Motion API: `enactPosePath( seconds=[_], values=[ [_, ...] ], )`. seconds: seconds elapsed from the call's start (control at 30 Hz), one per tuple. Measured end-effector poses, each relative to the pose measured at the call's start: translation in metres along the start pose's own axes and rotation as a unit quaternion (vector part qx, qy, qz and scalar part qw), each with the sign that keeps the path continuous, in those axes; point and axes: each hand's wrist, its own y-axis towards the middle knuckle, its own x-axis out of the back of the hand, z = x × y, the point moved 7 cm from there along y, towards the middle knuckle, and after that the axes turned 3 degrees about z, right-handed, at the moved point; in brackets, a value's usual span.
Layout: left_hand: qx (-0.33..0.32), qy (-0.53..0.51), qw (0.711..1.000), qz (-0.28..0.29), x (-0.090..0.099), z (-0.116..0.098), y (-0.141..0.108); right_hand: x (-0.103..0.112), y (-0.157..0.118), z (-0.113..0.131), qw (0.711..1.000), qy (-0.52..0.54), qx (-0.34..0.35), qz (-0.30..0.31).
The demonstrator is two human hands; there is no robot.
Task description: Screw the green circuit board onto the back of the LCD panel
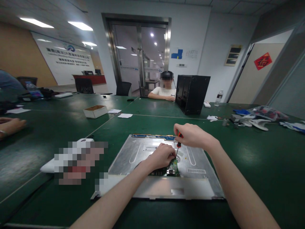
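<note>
Right of the right forearm (233, 178), open table (267, 159) leaves plenty of passing room; ahead, the black case (196, 95) (tall, that one!) bars the way.

Dim overall, with glaring ceiling panels (80, 26) and wide-angle edge distortion.

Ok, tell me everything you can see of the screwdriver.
The screwdriver has a red and black handle and a thin, metallic-looking shaft. The right hand grips the handle, hiding part of it. It leans slightly, tip down near the green circuit board and left hand; what the tip touches is unclear.
</note>
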Motion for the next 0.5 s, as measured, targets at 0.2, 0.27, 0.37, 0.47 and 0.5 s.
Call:
enactPosePath(
  seconds=[0.2, 0.27, 0.37, 0.47, 0.5],
  values=[
    [0.005, -0.007, 1.000, 0.001, 0.001, -0.001, 0.000, -0.005, -0.002, -0.004, 0.995, 0.081, 0.044, 0.043],
    [0.009, 0.002, 1.000, 0.005, 0.001, -0.001, 0.000, -0.005, 0.000, -0.003, 0.999, 0.042, 0.018, 0.029],
    [0.016, 0.015, 1.000, 0.011, 0.001, -0.001, 0.001, -0.002, 0.004, 0.002, 0.998, -0.049, -0.044, -0.019],
    [0.023, 0.009, 1.000, 0.010, 0.002, -0.002, 0.001, 0.001, 0.007, 0.015, 0.994, -0.085, -0.060, -0.041],
    [0.024, 0.006, 1.000, 0.009, 0.002, -0.002, 0.001, 0.001, 0.008, 0.018, 0.993, -0.089, -0.057, -0.043]
  ],
)
